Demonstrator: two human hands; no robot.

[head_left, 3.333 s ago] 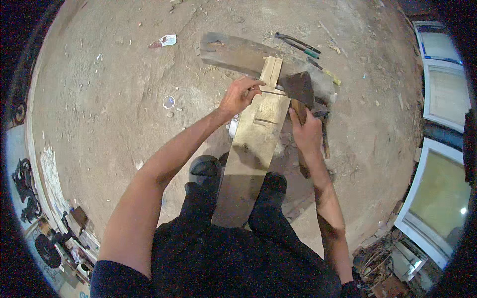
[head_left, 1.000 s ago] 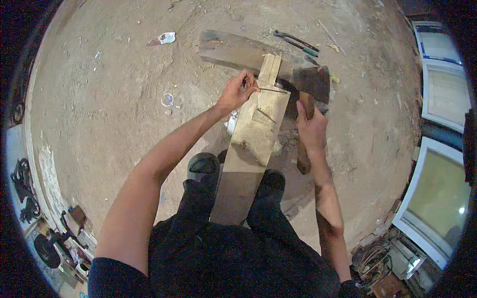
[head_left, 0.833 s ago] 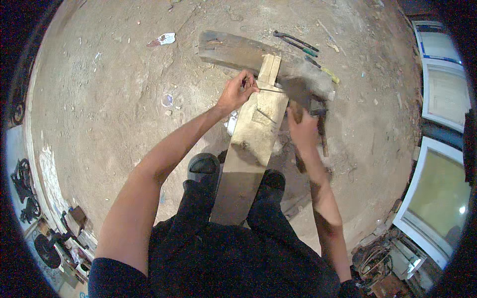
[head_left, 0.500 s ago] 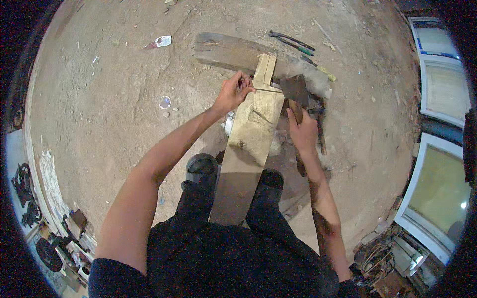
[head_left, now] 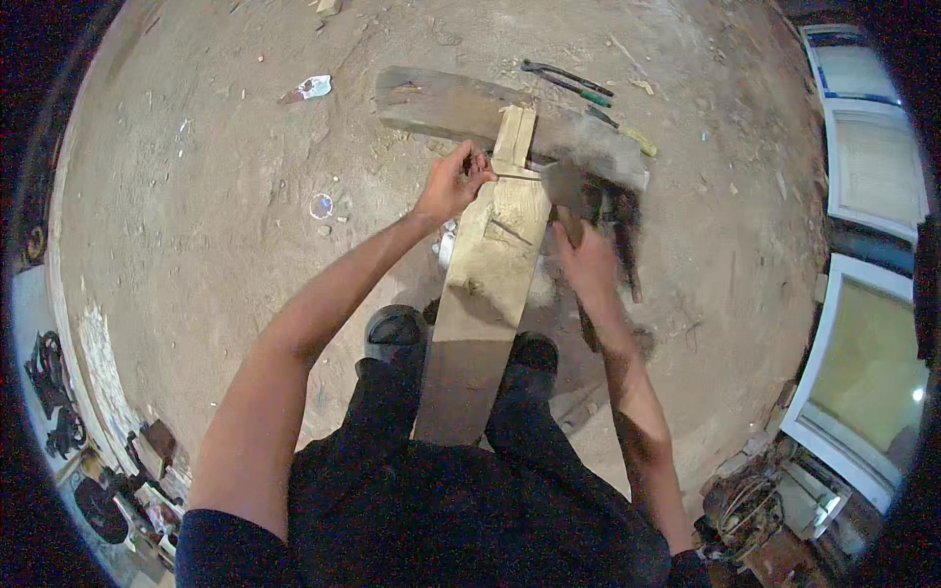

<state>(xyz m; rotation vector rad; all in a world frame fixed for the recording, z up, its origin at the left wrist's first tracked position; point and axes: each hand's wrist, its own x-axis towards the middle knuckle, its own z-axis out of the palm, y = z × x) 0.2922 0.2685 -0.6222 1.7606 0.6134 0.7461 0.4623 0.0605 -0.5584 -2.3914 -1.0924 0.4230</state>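
Note:
A long pale wooden plank (head_left: 461, 382) lies between my feet, its narrowed end resting across a weathered grey beam (head_left: 412, 98). My left hand (head_left: 456, 184) pinches the left end of a thin dark strip (head_left: 520, 176), which lies across the plank near the narrowed end. My right hand (head_left: 586, 265) is closed on the wooden handle of an axe, whose dark, motion-blurred head (head_left: 564, 184) is at the plank's right edge, by the strip's right end.
Long-handled pincers (head_left: 569, 83) and a yellow-handled tool (head_left: 637, 142) lie beyond the plank on the dusty floor (head_left: 216, 274). White-framed glass panes (head_left: 833, 333) line the right side. Assorted metal pieces and clutter (head_left: 118, 505) sit at the lower left, more at the lower right.
The axe in my right hand has swung right, then back left toward the strip's end since a second ago. My left hand keeps its pinch; the view has shifted slightly.

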